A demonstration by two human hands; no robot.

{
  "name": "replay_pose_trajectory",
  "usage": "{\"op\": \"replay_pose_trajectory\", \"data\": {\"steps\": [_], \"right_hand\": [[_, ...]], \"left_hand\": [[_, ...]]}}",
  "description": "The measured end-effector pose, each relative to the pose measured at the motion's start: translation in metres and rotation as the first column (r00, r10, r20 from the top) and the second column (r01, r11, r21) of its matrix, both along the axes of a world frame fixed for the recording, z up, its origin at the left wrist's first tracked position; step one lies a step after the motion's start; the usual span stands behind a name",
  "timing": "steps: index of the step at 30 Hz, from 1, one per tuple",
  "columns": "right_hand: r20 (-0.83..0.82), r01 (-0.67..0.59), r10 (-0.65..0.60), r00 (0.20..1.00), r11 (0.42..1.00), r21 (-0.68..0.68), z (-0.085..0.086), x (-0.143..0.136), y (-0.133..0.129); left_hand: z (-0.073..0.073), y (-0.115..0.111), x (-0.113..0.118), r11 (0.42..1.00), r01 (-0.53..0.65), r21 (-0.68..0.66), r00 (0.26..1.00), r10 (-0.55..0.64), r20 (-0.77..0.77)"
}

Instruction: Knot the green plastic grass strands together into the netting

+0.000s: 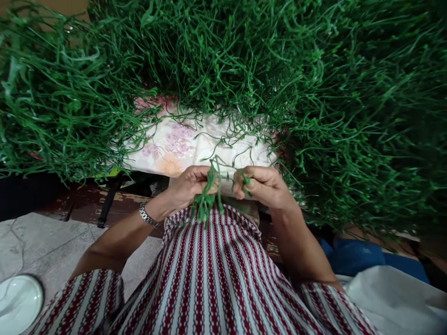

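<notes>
Close to my body, my left hand point(189, 187) is closed on a small bunch of green stems point(206, 200), which hangs down over my striped shirt. Just to its right, my right hand point(263, 185) pinches a green stem piece point(246, 180) between thumb and fingers. A few thin strands lie between the two hands. Behind them, loose stems rest on a white cloth with a flower print point(171, 144). Large heaps of green stems point(216, 51) surround the cloth at the back and on both sides.
A round white lid or bowl point(20, 302) is on the floor at the lower left. A black strap point(110, 202) hangs below the cloth's left edge. At the lower right are blue fabric point(359, 257) and a pale grey sheet or bag point(398, 298).
</notes>
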State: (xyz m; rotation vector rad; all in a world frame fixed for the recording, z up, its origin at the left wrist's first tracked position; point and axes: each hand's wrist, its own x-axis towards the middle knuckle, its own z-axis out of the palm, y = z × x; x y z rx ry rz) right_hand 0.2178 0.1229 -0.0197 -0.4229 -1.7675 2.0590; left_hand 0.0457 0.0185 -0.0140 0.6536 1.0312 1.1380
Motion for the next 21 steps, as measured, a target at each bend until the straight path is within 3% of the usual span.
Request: {"op": "replay_pose_trajectory", "data": {"steps": [2, 5, 8, 14, 21], "right_hand": [[0.080, 0.042, -0.048, 0.996, 0.996, 0.080, 0.009, 0.000, -0.004], [0.132, 0.118, -0.146, 0.980, 0.972, 0.201, 0.011, -0.009, -0.014], [0.139, 0.166, -0.221, 0.965, 0.929, 0.331, 0.003, -0.022, -0.025], [0.106, 0.237, -0.282, 0.954, 0.920, 0.312, -0.015, -0.030, -0.034], [0.141, 0.280, -0.365, 0.920, 0.867, 0.412, -0.010, -0.030, -0.031]], "left_hand": [[0.000, 0.006, -0.001, 0.985, -0.174, 0.013, 0.985, 0.174, -0.014], [0.002, 0.014, 0.000, 0.960, -0.276, 0.050, 0.959, 0.278, -0.051], [0.002, 0.017, 0.005, 0.930, -0.349, 0.113, 0.925, 0.361, -0.116], [-0.003, 0.020, 0.012, 0.912, -0.369, 0.178, 0.862, 0.408, -0.302], [0.001, 0.026, 0.017, 0.869, -0.396, 0.296, 0.777, 0.489, -0.397]]}}
